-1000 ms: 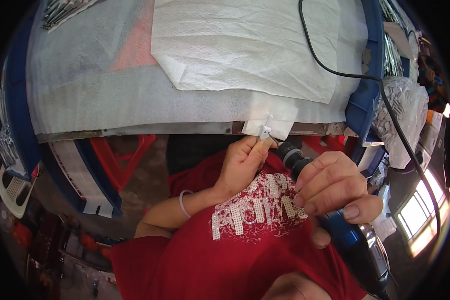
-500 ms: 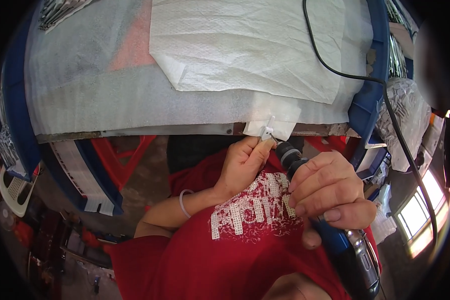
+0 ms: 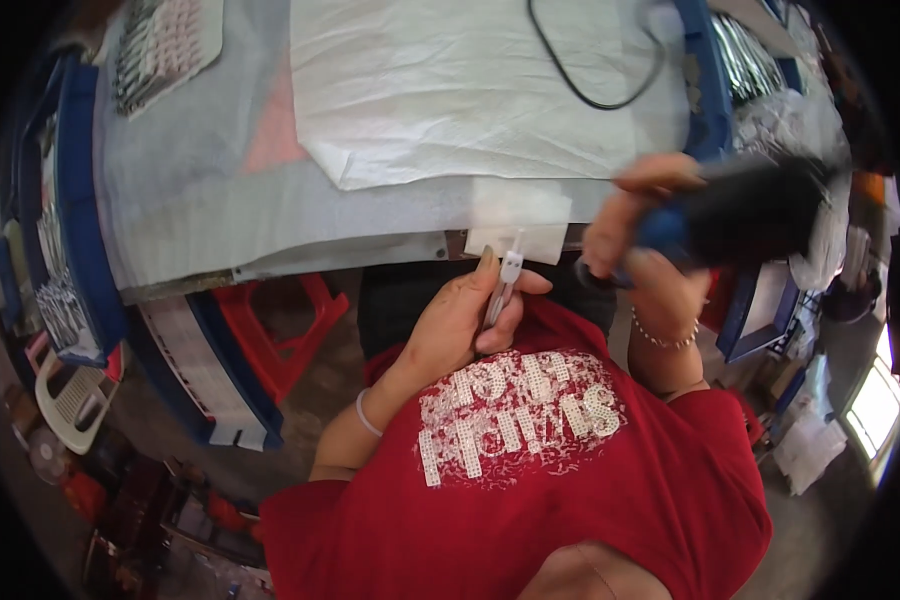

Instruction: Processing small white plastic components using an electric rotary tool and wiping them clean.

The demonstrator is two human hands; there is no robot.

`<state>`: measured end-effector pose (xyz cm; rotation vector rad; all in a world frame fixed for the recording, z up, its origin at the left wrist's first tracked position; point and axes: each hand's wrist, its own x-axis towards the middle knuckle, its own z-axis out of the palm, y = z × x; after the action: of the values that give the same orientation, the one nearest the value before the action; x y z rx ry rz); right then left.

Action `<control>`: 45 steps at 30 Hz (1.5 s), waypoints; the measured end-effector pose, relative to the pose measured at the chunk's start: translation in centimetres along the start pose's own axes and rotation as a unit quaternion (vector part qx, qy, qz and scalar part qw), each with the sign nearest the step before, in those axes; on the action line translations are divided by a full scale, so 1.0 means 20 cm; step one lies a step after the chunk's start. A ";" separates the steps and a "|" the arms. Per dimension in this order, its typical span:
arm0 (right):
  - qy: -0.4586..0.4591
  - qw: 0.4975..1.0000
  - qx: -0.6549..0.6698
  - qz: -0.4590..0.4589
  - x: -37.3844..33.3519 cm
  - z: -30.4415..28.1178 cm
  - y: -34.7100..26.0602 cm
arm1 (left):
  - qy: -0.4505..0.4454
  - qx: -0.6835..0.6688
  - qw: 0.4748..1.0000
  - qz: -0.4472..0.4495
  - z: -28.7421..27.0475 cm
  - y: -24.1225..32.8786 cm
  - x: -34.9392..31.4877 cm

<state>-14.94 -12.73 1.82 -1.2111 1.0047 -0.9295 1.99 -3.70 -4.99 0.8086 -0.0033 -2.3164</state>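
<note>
Just off the table's front edge, my left hand (image 3: 458,315) pinches a small, slim grey-white part (image 3: 511,263) between thumb and fingers. A thin pin stands up from its top end, in front of a white pad (image 3: 535,212) on the table edge. To the right, my right hand (image 3: 667,288) is closed around a blue and black power drill (image 3: 740,212). The drill lies nearly level, its thick black end out to the right, apart from the part. Motion blurs the drill and hand, and its tip cannot be made out.
White cloth (image 3: 450,90) covers much of the table, with a black cable (image 3: 595,103) over it. A stack of metal parts (image 3: 160,50) sits far left. Blue trays (image 3: 95,220) flank the table, and a red stool (image 3: 290,330) stands below.
The drill has swung up and away to the right, off the small part, with my right hand around it. My left hand has tilted the part more upright. The head view has shifted.
</note>
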 end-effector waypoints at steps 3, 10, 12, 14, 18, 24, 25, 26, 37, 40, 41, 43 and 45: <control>-0.005 0.993 0.046 0.108 0.04 -0.02 0.11 | -0.068 -0.052 0.996 -0.022 -0.03 0.02 0.01; -0.084 0.965 0.196 0.150 -0.02 -0.07 0.12 | -0.090 -0.104 0.988 -0.065 0.07 0.02 0.00; -0.085 0.962 0.215 0.148 -0.01 -0.07 0.12 | -0.116 -0.126 0.982 -0.078 0.08 0.03 0.02; -0.067 0.960 0.228 0.149 0.00 -0.07 0.12 | -0.118 -0.121 0.982 -0.079 0.09 0.05 0.04; -0.032 0.959 0.238 0.151 0.02 -0.10 0.11 | -0.103 -0.059 0.991 -0.065 0.14 0.10 0.08; 0.051 0.975 0.156 0.153 -0.07 -0.19 0.17 | 0.027 0.082 0.995 -0.050 0.26 0.10 0.11; 0.034 0.963 0.227 0.139 -0.07 -0.19 0.09 | 0.021 0.052 0.996 -0.070 0.20 0.12 0.12; 0.043 0.967 0.223 0.120 -0.07 -0.17 0.07 | 0.031 -0.011 0.999 -0.019 0.17 0.11 0.10; 0.163 0.956 0.245 0.009 -0.26 -0.12 -0.10 | -0.035 0.283 0.958 -0.026 0.40 0.24 -0.01; 0.162 0.959 0.234 0.003 -0.24 -0.11 -0.09 | -0.127 0.258 0.956 -0.059 0.33 0.28 0.06; 0.167 0.959 0.228 0.004 -0.24 -0.11 -0.10 | -0.135 0.278 0.949 -0.060 0.33 0.28 0.06; 0.159 0.962 0.220 -0.003 -0.24 -0.10 -0.11 | -0.147 0.294 0.942 -0.063 0.31 0.29 0.08; 0.166 0.963 0.212 0.002 -0.24 -0.09 -0.10 | -0.155 0.298 0.941 -0.053 0.25 0.29 0.11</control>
<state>-18.06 -9.01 4.25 -0.7067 1.0000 -1.2966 1.39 -10.47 -0.90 0.7207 -0.8529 -2.5498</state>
